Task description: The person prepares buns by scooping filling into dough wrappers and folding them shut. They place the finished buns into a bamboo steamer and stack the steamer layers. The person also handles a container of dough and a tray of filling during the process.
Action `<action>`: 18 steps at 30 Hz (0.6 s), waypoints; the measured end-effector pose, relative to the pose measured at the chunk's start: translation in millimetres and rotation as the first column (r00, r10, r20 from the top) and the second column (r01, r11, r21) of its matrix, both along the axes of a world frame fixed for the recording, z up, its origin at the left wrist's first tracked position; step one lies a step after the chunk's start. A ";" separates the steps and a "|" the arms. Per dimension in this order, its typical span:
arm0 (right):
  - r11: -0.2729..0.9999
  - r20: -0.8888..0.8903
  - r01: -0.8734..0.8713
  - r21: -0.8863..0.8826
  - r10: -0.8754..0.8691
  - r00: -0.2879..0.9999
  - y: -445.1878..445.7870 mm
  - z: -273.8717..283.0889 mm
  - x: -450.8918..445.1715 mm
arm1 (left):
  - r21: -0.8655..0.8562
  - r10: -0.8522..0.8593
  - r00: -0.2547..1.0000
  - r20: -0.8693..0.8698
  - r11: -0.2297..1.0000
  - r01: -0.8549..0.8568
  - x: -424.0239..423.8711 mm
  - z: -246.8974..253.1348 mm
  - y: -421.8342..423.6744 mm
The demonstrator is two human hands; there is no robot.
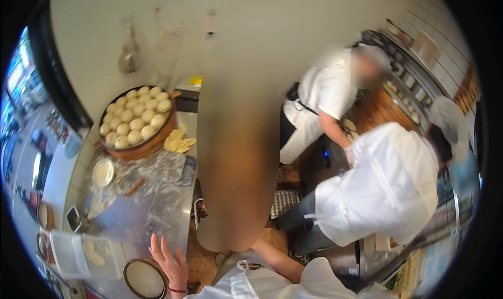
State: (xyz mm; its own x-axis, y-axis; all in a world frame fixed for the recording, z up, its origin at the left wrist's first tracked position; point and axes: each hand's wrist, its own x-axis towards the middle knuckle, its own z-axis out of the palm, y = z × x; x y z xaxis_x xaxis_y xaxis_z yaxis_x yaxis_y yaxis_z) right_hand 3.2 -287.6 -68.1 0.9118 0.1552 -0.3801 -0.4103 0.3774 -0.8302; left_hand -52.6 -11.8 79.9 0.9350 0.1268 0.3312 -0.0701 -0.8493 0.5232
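My left hand (169, 259), with a dark red bracelet at the wrist, is raised over the front edge of the steel worktable (157, 220). Its fingers are spread and hold nothing. Beside it stands a small round steamer (144, 280) with a pale liner. My right forearm reaches inward from the lower right; a blurred area hides the hand. At the table's far end, a large round steamer (169, 131) is filled with white dough buns (137, 124). Nearer lie a white round dish (103, 172), a short wooden rolling pin (134, 187) and yellow crumpled cloth or gloves (178, 140).
Clear plastic containers (84, 255) stand left of my left hand. Flour is scattered on the table. To the right, two co-workers in white (320, 94) (381, 185) bend near another large wooden steamer (393, 106). A tray of small pale pieces (285, 204) sits low between us.
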 end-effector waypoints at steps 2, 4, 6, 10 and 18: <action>0.988 -0.027 0.156 0.007 -0.155 0.987 -31.6 -1.5 -11.5 | -0.034 -0.077 0.997 -0.002 0.997 0.076 14.9 0.4 -20.1; 0.975 -0.004 0.220 0.020 -0.220 0.975 -54.0 35.1 -19.0 | -0.039 -0.146 0.989 0.033 0.988 0.148 32.1 1.2 -41.6; 0.958 0.005 0.284 0.020 -0.285 0.959 -82.0 40.7 -25.1 | -0.077 -0.241 0.970 0.029 0.967 0.242 48.4 9.6 -70.7; 0.910 0.042 0.414 0.000 -0.413 0.910 -133.2 41.4 -28.5 | -0.028 -0.413 0.911 0.013 0.910 0.413 88.2 11.3 -144.3; 0.853 -0.006 0.521 0.028 -0.521 0.854 -239.1 40.1 20.9 | 0.081 -0.599 0.801 -0.016 0.797 0.598 154.9 14.6 -282.1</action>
